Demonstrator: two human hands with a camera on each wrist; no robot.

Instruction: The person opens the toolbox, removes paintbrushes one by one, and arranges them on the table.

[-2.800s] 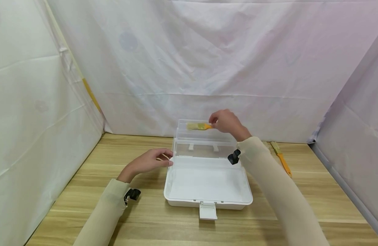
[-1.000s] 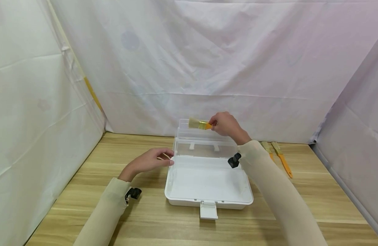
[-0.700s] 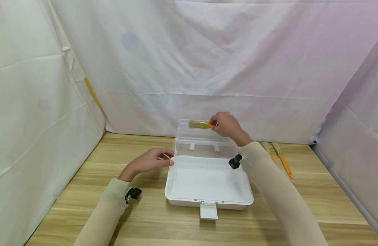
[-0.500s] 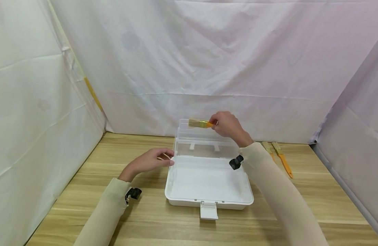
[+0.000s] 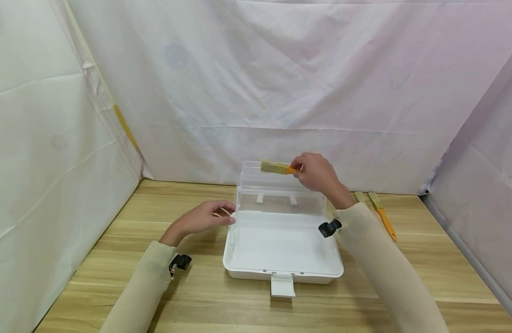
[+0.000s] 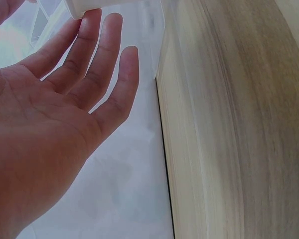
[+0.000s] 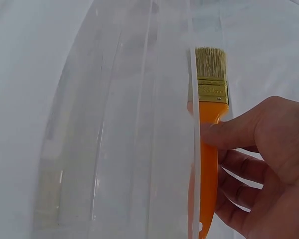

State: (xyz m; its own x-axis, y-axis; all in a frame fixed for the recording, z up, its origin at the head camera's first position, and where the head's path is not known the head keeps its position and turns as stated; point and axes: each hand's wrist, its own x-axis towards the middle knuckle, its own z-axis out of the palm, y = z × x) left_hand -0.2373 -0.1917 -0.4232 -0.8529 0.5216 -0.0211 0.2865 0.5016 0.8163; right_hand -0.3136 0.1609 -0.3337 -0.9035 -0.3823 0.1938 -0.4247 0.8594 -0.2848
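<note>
In the head view, my right hand (image 5: 318, 173) pinches the orange handle of a flat paintbrush (image 5: 274, 167), its pale bristles pointing left. That brush is up by the top edge of the raised clear lid (image 5: 277, 182); the right wrist view shows the paintbrush (image 7: 209, 89) close alongside the lid's edge. Below lies the white box (image 5: 285, 249), with nothing seen inside. My left hand (image 5: 202, 217) rests at the box's back left corner, fingers loosely bent. In the left wrist view, fingertips of the left hand (image 6: 55, 109) touch a white edge.
Two more paintbrushes lie on the table to the right: one paintbrush (image 5: 382, 215) is in plain sight, the other paintbrush (image 5: 359, 197) partly behind the right sleeve. The front latch (image 5: 283, 285) hangs open. White cloth (image 5: 256, 83) walls surround the wooden table (image 5: 197, 296).
My right hand has shifted a little to the right with the paintbrush, uncovering more of the lid's right side. The left hand and the box stay where they were.
</note>
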